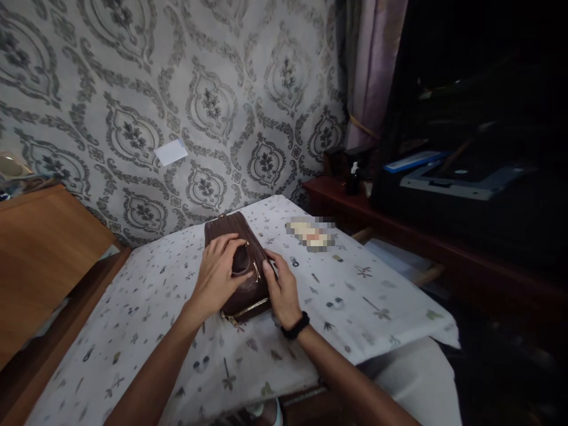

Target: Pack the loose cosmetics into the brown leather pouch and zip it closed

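A dark brown bag (233, 223) with gold zippers lies on the patterned white cloth (355, 307). My left hand (217, 269) rests over the middle of the bag, its thumb and fingers curved apart around a round brown part of the front. Against the bag's right side is my right hand (283, 287), fingers pressed on its edge and a black band on the wrist. A gold zipper runs along the bag's near end, with its pulls at the near left corner.
A blurred yellowish item (310, 234) lies right of the bag. A wooden panel (48, 254) stands at the left. At the right are a dark red ledge (319, 188), a small bottle (354, 177) and an open drawer.
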Motion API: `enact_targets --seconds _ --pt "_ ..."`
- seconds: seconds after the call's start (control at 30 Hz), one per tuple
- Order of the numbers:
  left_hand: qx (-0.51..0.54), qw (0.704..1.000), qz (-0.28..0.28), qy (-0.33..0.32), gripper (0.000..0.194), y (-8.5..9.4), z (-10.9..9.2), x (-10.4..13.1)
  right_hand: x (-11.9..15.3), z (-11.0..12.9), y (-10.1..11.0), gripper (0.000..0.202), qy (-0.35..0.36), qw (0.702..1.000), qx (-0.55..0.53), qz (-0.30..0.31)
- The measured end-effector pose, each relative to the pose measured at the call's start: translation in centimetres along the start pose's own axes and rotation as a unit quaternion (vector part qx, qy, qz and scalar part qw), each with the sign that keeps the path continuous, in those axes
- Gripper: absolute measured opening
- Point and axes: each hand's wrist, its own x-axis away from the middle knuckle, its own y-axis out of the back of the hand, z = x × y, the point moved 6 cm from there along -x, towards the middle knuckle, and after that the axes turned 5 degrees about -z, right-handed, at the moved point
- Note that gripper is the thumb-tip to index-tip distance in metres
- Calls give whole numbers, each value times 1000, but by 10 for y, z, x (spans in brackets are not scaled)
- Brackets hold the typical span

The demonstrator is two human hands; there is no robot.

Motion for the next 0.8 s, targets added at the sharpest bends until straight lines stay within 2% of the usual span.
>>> enact_targets --seconds 0.13,0.27,0.6,0.8 --pt "2 1000 11 -14 52 -1 3 -2 -3 6 2 30 48 998 41 0" --pt "-8 1000 18 -19 54 -3 3 -3 -4 7 1 32 54 997 63 -5" --pt "-26 999 10 -20 52 -6 2 -4 -8 -1 -3 36 -12 999 2 30" --pt "63 998 20 7 53 -1 8 1 1 -6 -9 44 -47 997 -12 59"
